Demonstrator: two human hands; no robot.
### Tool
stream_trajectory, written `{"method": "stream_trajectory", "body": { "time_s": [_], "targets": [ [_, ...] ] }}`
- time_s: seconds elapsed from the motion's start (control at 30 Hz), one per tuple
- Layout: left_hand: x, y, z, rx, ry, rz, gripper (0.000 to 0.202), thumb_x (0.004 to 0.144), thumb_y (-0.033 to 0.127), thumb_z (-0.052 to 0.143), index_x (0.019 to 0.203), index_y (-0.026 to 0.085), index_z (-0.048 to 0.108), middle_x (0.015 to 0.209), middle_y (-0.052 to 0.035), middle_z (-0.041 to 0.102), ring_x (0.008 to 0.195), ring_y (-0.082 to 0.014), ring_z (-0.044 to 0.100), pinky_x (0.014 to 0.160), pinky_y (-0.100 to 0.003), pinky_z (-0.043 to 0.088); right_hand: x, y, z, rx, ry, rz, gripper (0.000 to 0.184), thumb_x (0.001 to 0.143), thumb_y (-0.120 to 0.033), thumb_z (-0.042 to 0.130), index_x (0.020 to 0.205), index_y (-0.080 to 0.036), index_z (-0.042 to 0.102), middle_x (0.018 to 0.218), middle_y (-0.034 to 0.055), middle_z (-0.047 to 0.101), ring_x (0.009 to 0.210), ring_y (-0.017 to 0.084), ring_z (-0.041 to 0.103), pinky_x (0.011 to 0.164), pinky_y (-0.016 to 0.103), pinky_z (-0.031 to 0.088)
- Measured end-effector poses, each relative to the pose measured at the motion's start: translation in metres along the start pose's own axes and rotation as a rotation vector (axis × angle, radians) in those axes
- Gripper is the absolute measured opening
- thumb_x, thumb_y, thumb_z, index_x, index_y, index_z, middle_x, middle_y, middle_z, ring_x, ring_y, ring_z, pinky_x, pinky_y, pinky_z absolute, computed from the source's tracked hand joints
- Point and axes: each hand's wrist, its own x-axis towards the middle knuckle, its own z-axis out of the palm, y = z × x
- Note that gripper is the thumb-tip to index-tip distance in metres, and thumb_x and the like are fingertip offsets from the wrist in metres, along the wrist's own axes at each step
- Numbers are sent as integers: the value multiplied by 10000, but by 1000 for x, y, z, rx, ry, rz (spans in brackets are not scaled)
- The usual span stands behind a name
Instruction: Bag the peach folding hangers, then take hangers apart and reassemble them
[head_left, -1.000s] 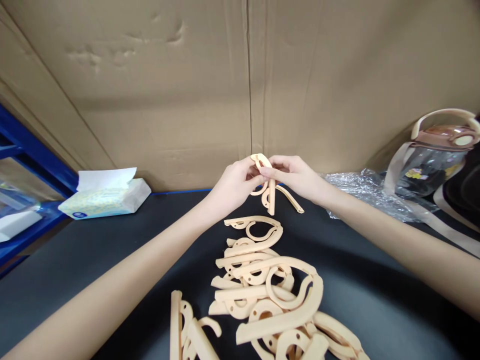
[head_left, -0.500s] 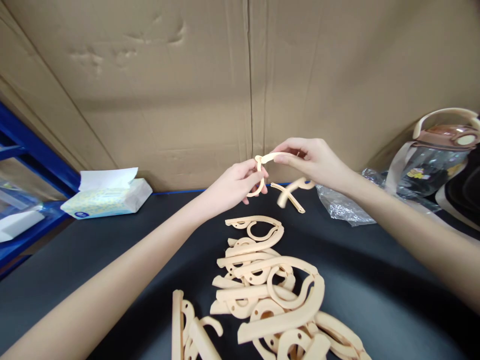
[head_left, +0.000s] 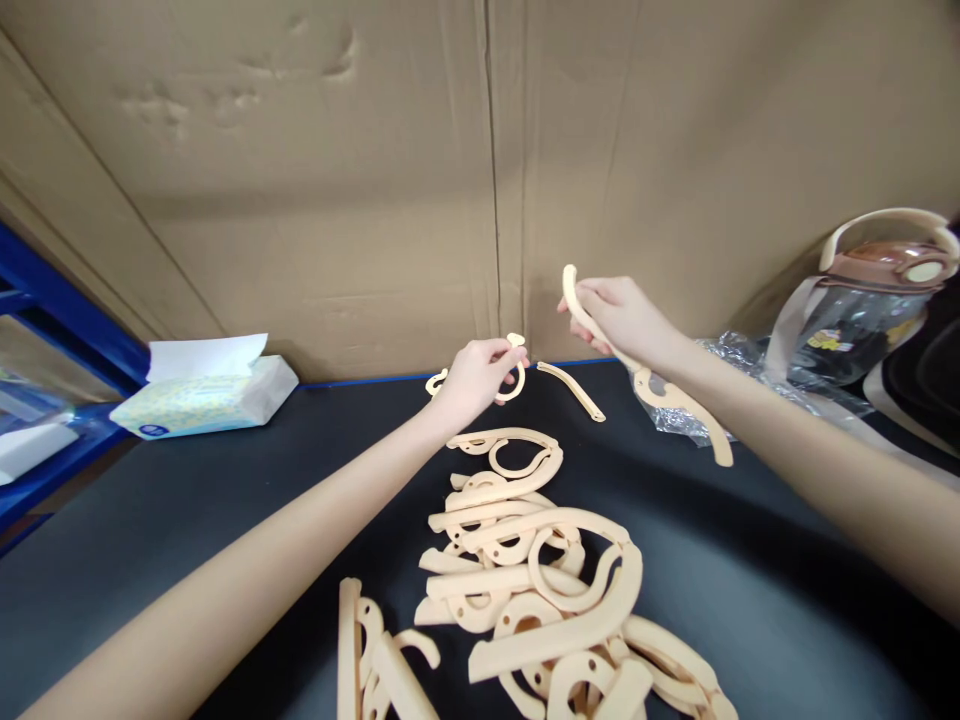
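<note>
Close to the person, a big heap of tan folded hangers point(head_left: 555, 645) lies on the black counter point(head_left: 720, 560). They rest on top of each other, and they have long bars, round loops and little holes. Just to the left of the heap are some more tan bars point(head_left: 405, 680), with a curly end poking out beside them. At the far end of the heap, one folded hanger point(head_left: 544, 485) lies with its round loop on show.

Past the heap are the two bare hands, well apart. The left hand point(head_left: 474, 380) pinches a tan hook point(head_left: 519, 382) between thumb and finger. The hook has a round curl and a small knob on top. A small tan curl point(head_left: 435, 384) peeks out on the other side of this hand; the rest of it is hidden. The right hand point(head_left: 619, 312) grips a long wavy tan piece point(head_left: 690, 405). One end sticks up by the fingers, and the other hangs down below the wrist. Between the hands, a loose thin bar point(head_left: 573, 390) lies slanted on the counter.

Crinkly clear plastic point(head_left: 724, 350) lies behind the right arm, near a see-through bottle point(head_left: 847, 340) with a brown lid. Over on the left sits a tissue pack point(head_left: 210, 400), near a blue frame point(head_left: 75, 310). A brown cardboard wall point(head_left: 337, 200) stands at the back.
</note>
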Motion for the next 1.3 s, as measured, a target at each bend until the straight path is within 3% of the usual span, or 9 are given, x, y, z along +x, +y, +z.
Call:
{"method": "stream_trajectory", "body": {
  "time_s": [0.17, 0.33, 0.47, 0.6, 0.73, 0.83, 1.07, 1.2, 1.3],
  "targets": [
    [15, -21, -5, 65, -7, -192, 337, 952, 335, 598, 1243, 166, 578, 1247, -101, 601, 1044, -236, 629, 871, -441, 550, 8, 6, -5, 598, 168, 213, 159, 888, -167, 440, 1025, -206, 510, 595, -29, 587, 389, 97, 413, 388, 229, 303],
    [12, -22, -8, 44, 36, -217, 308, 949, 346, 600, 1209, 181, 602, 1255, -95, 602, 1064, -241, 620, 886, -428, 541, 12, 21, 0, 685, 234, 157, 173, 829, -207, 480, 967, -267, 395, 729, -9, 663, 535, 134, 557, 459, 244, 390],
    [9, -10, -21, -149, -48, -179, 471, 994, 517, 392, 975, 139, 674, 1042, -139, 702, 1055, -269, 641, 829, -357, 554, 13, 30, 0, 712, 293, 76, 175, 790, -184, 515, 865, -260, 376, 866, 23, 685, 710, 147, 653, 614, 298, 522],
    [3, 5, -32, -341, -159, -192, 402, 1008, 384, 390, 815, 145, 650, 788, -91, 698, 765, -176, 685, 688, -270, 567, 8, 29, -1, 425, 295, -89, 188, 766, -198, 613, 770, -232, 428, 900, 47, 694, 773, 170, 668, 685, 331, 522],
    [-7, 14, -31, -409, -52, -169, 251, 994, 210, 439, 781, 155, 560, 663, -6, 594, 501, -79, 544, 474, -183, 466, -8, 10, 5, -376, 202, -336, 112, 892, -244, 580, 991, -206, 614, 895, 47, 728, 790, 214, 665, 622, 315, 398],
    [-14, 19, -26, -386, -16, -148, 260, 1007, 220, 432, 784, 148, 546, 635, 2, 574, 412, -55, 449, 378, -171, 363, -20, -8, 15, -681, 59, -402, 208, 960, -164, 447, 1040, -157, 639, 922, 107, 726, 811, 237, 662, 553, 312, 301],
    [-21, 24, -14, -204, 7, -135, 368, 1027, 305, 372, 700, 182, 487, 469, 64, 401, 320, -51, 302, 362, -193, 238, -23, -16, 33, -592, -62, -364, 315, 847, 8, 414, 1058, -107, 618, 909, 150, 724, 712, 235, 650, 532, 306, 278],
    [-22, 16, -9, -26, 117, -71, 319, 1004, 305, 442, 716, 186, 507, 516, 46, 474, 423, -92, 456, 462, -217, 357, -15, -6, 37, -421, -118, -264, 260, 927, -100, 395, 885, -132, 649, 685, 83, 696, 555, 182, 619, 518, 275, 345],
    [-17, 3, -21, 103, 139, -73, 261, 1006, 337, 470, 871, 158, 603, 715, 4, 614, 612, -125, 590, 596, -251, 480, -5, 10, 33, -270, -140, -180, 358, 978, -171, 337, 812, -153, 653, 566, 7, 636, 461, 122, 574, 522, 239, 399]
  ]
}}
